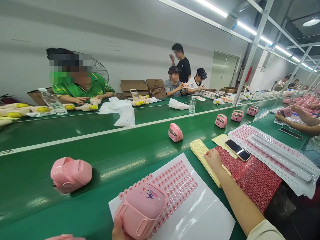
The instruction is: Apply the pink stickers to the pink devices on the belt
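Note:
My left hand (119, 230), partly cut off by the bottom edge, grips a pink plastic device (143, 208) by its side. The device has rounded corners and a small cartoon print on its upper face. It is held over a white sheet (210, 206) bearing rows of small pink-and-red oval stickers (178, 186). To the right, my right hand (213, 159) has its fingers pinched together over a stack of yellow label sheets (200, 150). Whatever is between those fingertips is too small to make out.
More pink devices stand along the green conveyor belt (140, 150), one close at left (71, 175). Right of my arm lie a phone (237, 150), a red patterned sheet (252, 176) and plastic-covered sticker sheets (275, 150). Co-workers sit opposite and at right. A water bottle (192, 106) stands across the belt.

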### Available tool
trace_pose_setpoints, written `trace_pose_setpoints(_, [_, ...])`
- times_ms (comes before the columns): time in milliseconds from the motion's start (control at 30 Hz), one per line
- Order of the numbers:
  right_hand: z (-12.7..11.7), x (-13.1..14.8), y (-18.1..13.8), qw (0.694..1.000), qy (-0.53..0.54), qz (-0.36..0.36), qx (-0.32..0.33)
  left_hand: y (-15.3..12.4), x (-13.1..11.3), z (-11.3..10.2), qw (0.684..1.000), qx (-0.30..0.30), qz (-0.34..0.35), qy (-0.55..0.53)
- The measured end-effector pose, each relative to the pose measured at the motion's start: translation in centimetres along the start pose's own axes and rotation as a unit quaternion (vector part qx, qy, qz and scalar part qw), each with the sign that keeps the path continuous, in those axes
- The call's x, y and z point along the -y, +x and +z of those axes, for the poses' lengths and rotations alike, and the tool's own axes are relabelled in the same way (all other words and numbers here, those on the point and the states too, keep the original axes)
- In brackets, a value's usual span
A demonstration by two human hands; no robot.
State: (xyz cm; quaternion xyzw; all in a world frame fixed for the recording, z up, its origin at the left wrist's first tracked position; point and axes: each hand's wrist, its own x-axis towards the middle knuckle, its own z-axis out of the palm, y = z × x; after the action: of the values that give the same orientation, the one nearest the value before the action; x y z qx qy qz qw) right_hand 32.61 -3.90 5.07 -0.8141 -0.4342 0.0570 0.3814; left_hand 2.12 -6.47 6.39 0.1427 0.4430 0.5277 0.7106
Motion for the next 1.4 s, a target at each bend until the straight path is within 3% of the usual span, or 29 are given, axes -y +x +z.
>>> trace_pose_setpoints(133, [-0.4,-0.3,-0.1,0.998,0.059,-0.002,0.018,-0.4,0.0,0.4,0.998,0.037,0.036,0.026])
trace_pose_setpoints(333, [-0.7,1.0,-0.3,0.991,0.125,-0.002,0.047,0.1,1.2,0.1,0.997,0.038,0.044,0.052])
trace_pose_setpoints(467, [-0.7,1.7,0.2,0.998,0.067,-0.016,0.007,0.8,1.8,-0.2,0.995,0.026,0.072,0.061])
trace_pose_setpoints(700, [-0.5,-0.1,1.0,1.000,0.016,0.003,-0.019,0.5,1.7,-0.2,0.996,0.014,0.073,0.052])
trace_pose_setpoints(1033, [-1.2,0.0,0.8,0.990,0.133,0.021,0.038,0.8,1.8,-0.5,0.995,0.018,0.084,0.057])
trace_pose_setpoints(1167, [-1.7,2.9,-1.2,0.961,0.255,0.017,0.103,0.4,1.8,0.0,0.993,0.008,0.098,0.061])
trace_pose_setpoints(1267, [-1.3,7.0,-4.5,0.909,0.361,-0.010,0.209,0.0,1.8,0.6,0.992,-0.007,0.107,0.058])
trace_pose_setpoints(1400, [-0.3,12.0,-9.0,0.861,0.373,-0.047,0.344,-0.3,1.8,1.2,0.992,-0.002,0.116,0.048])
